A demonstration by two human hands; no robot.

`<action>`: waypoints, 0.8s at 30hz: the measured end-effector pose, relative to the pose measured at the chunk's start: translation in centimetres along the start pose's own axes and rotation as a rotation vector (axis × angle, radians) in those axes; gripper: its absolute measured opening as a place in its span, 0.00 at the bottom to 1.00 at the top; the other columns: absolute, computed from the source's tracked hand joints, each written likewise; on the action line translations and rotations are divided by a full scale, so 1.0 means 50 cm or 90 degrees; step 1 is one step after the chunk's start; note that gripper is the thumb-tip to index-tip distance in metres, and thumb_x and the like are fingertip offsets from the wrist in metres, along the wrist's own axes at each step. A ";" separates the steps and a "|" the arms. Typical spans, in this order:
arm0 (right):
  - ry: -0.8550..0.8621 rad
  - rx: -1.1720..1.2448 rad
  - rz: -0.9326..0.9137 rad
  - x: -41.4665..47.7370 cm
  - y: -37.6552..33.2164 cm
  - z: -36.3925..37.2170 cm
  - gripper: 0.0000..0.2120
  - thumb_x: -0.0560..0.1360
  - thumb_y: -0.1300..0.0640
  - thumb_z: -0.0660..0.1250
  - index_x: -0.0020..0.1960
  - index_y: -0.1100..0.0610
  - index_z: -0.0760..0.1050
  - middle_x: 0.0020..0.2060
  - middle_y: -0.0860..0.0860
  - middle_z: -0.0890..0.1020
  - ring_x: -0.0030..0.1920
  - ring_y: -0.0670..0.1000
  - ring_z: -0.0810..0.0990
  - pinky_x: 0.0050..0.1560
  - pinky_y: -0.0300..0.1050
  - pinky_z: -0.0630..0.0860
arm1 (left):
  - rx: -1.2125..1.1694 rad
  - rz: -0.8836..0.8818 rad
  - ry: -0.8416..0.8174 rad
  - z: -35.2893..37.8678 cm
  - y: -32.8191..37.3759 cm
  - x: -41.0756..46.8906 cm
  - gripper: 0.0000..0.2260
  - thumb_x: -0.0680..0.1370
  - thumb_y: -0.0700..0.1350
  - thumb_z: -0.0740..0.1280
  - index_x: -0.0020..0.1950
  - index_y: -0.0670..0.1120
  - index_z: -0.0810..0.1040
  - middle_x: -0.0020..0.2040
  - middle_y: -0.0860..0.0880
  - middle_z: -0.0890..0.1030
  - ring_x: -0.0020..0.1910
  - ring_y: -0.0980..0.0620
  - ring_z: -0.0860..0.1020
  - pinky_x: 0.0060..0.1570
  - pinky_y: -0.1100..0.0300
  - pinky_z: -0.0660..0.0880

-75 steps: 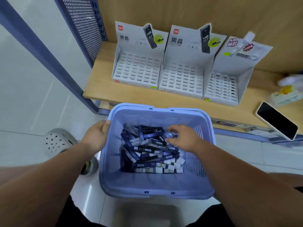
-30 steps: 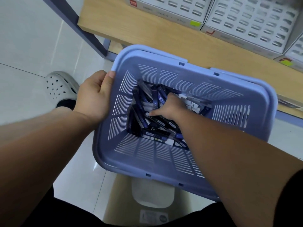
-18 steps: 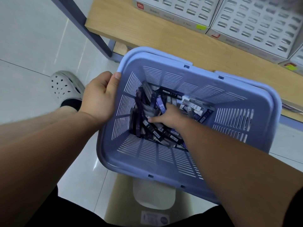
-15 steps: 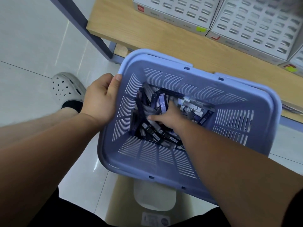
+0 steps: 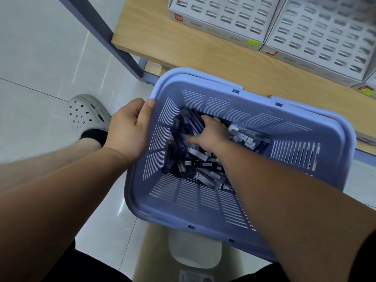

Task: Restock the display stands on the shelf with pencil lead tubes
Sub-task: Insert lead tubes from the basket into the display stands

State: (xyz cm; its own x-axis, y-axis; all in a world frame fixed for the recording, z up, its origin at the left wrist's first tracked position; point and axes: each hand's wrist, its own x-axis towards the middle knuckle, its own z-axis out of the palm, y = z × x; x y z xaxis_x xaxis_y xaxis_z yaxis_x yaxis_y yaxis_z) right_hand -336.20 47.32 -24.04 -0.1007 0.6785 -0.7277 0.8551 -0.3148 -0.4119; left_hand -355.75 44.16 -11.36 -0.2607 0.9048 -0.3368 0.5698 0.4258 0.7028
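A lilac slotted plastic basket (image 5: 203,204) is held in front of me, tilted. Several dark blue and white pencil lead tubes (image 5: 198,169) lie heaped on its bottom. My left hand (image 5: 130,131) grips the basket's left rim, thumb over the edge. My right hand (image 5: 209,135) is down inside the basket, fingers curled round a bunch of dark tubes (image 5: 191,124). Two white display stands with empty slots, the left stand (image 5: 221,19) and the middle stand (image 5: 325,37), sit on the wooden shelf (image 5: 183,49) beyond the basket.
A corner of a third stand (image 5: 366,88) shows at the right edge. A blue-grey shelf upright (image 5: 101,35) slants at upper left. My foot in a white perforated clog (image 5: 87,117) stands on the pale tiled floor. A brown stool (image 5: 162,261) is under the basket.
My right hand has pushed further toward the basket's far side and closed round a bunch of tubes. The view has dropped toward the basket since the earliest frame. My left hand keeps its grip.
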 end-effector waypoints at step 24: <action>-0.109 0.303 0.021 -0.010 0.006 0.021 0.22 0.62 0.61 0.82 0.51 0.51 0.77 0.46 0.51 0.84 0.46 0.52 0.83 0.47 0.44 0.81 | 0.016 -0.003 0.017 0.003 -0.002 0.003 0.23 0.83 0.56 0.58 0.40 0.38 0.69 0.33 0.47 0.69 0.30 0.55 0.63 0.28 0.64 0.62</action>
State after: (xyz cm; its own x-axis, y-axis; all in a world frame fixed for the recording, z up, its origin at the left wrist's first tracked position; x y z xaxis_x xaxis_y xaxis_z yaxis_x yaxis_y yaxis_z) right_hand -336.43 46.20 -24.34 -0.1940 0.5573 -0.8074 0.5366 -0.6287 -0.5629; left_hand -355.71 44.27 -11.58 -0.2840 0.9026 -0.3235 0.5878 0.4305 0.6849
